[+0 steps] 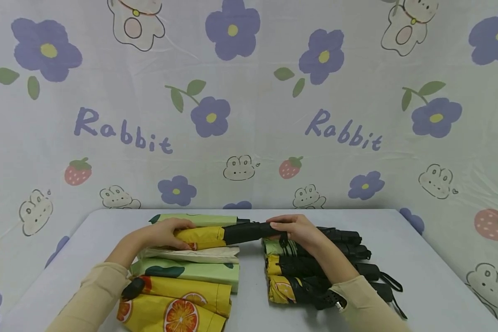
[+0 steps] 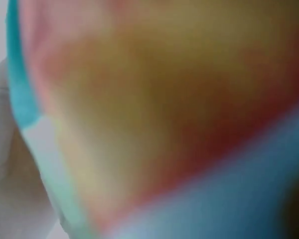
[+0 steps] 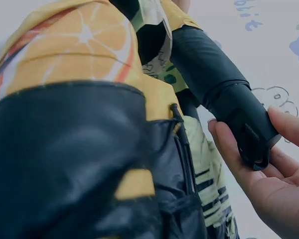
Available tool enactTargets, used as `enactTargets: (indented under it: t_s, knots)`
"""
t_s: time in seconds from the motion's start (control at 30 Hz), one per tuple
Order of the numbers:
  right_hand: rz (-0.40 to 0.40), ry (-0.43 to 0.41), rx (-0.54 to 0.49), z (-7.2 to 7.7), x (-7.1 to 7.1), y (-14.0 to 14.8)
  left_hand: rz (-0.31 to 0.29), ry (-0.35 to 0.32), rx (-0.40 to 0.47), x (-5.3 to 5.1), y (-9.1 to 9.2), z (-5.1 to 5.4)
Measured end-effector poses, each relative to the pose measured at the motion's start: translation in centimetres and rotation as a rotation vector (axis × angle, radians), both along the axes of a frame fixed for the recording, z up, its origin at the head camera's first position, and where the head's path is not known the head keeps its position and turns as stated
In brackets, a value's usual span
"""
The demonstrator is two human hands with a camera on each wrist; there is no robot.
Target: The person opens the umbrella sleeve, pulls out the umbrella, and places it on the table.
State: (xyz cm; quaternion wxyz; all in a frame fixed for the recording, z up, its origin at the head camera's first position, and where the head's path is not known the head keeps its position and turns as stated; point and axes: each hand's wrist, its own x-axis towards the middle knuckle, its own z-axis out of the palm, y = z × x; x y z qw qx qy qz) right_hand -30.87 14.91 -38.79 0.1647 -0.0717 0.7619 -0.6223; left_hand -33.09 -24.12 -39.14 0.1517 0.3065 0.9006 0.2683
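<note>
A folded umbrella (image 1: pixel 242 233), black at its right end and yellow at its left, lies across between both hands, above the table. My left hand (image 1: pixel 166 233) grips the yellow end. The black handle end (image 3: pixel 244 119) is held by my right hand (image 1: pixel 296 230), with thumb and fingers about it and a wrist strap hanging there. Below the left hand lie a cream fabric piece (image 1: pixel 191 253), a light green one (image 1: pixel 191 270) and yellow orange-print ones (image 1: pixel 180 316). The left wrist view is a close blur of yellow and red fabric (image 2: pixel 164 99).
Several folded black umbrellas (image 1: pixel 315 266) with yellow or green parts lie in a row at the right, under the right forearm. A light green sleeve (image 1: pixel 207 219) with a black end lies behind the held umbrella. A patterned curtain (image 1: pixel 257 115) hangs behind the white table (image 1: pixel 255 295).
</note>
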Motion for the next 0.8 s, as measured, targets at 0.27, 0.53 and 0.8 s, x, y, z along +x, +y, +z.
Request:
enactTargets:
  t_s: [0.27,0.53,0.8]
  knots:
    - [-0.019,-0.027,-0.028,-0.1,0.3,-1.5,0.035,-0.017,-0.030,0.5,1.4,0.2]
    - [0.000,-0.034,-0.038,0.0,0.2,-1.6,0.022,-0.050,0.017,0.5,1.8,0.1]
    - [0.013,-0.011,-0.004,0.1,0.1,-0.5,0.008,-0.047,0.039,0.2,1.5,-0.2]
